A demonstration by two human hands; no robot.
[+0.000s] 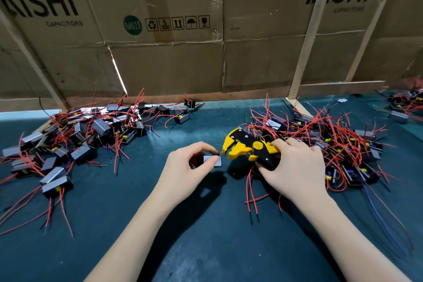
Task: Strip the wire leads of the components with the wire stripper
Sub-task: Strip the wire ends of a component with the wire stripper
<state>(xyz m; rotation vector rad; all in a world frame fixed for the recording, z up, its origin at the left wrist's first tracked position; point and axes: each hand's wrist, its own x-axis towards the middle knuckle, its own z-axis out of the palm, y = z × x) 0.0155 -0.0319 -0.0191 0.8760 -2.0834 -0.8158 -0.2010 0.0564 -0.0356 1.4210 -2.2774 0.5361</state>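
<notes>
Cardboard sheets (164, 64) printed with a capacitor brand stand as a wall across the back of your dark green mat (206, 236), propped by pale wooden struts (306, 36). Heaps of small boxed components crowd both sides: one pile (75, 142) spreads to your left, another pile (332, 142) tangles in red and blue leads just behind your right hand (295, 167), with loose red wires (251, 190) trailing under your wrist.

Your left hand (185, 167) pinches one small component (212, 160) between thumb and curled fingers, a pale grey face up, held just above the mat near its middle. Its short red lead (220, 153) points toward the wire stripper (249, 146), whose tip lies right beside it; you cannot tell whether they touch. Your right hand wraps around the stripper's handles, fingers curled tight. The tool is yellow and black, its toothed jaws parted and facing the component.
</notes>
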